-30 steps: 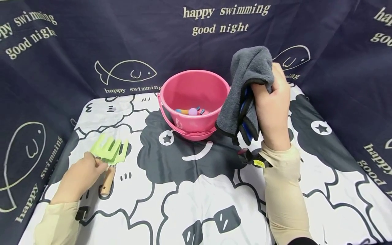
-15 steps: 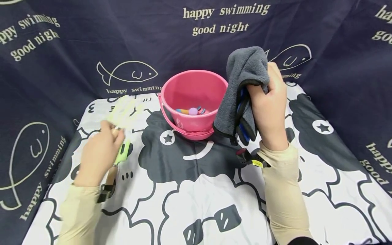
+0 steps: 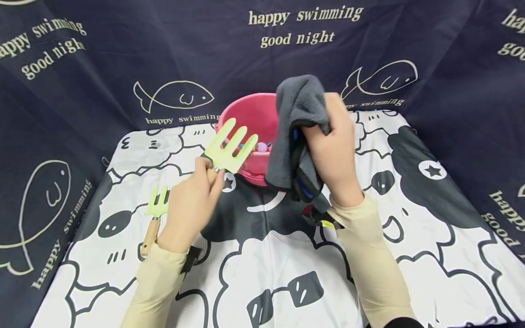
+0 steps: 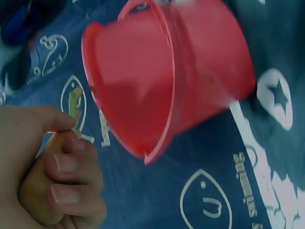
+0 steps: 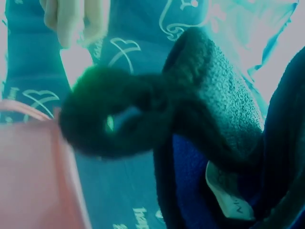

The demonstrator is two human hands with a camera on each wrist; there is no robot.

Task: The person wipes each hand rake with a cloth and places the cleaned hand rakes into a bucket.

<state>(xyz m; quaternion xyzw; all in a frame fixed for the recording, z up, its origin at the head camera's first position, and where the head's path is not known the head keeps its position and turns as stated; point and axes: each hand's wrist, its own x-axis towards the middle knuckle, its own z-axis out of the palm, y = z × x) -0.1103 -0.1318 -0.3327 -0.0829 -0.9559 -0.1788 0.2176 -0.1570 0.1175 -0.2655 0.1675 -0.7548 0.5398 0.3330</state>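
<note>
In the head view my left hand (image 3: 190,207) grips a green garden hand fork (image 3: 225,157) by its wooden handle, tines up, overlapping the pink bucket (image 3: 250,111). The left wrist view shows the fingers curled round the handle (image 4: 40,183), with the bucket (image 4: 133,71) ahead. My right hand (image 3: 334,157) holds up a folded grey cloth (image 3: 299,107) with black edging and blue inside, at the bucket's right side; the cloth (image 5: 228,90) fills much of the right wrist view. A small purple ball (image 3: 261,146) lies in the bucket among partly hidden small items.
A second green garden tool (image 3: 152,225) with slots and a wooden handle lies on the sheep-print cloth (image 3: 287,255), left of my left forearm. Dark blue fabric (image 3: 172,50) with fish prints stands behind and on both sides.
My left hand has lifted the hand fork off the second green tool and carried it right, up to the bucket. My right hand has shifted left with the grey cloth, over the bucket's right part.
</note>
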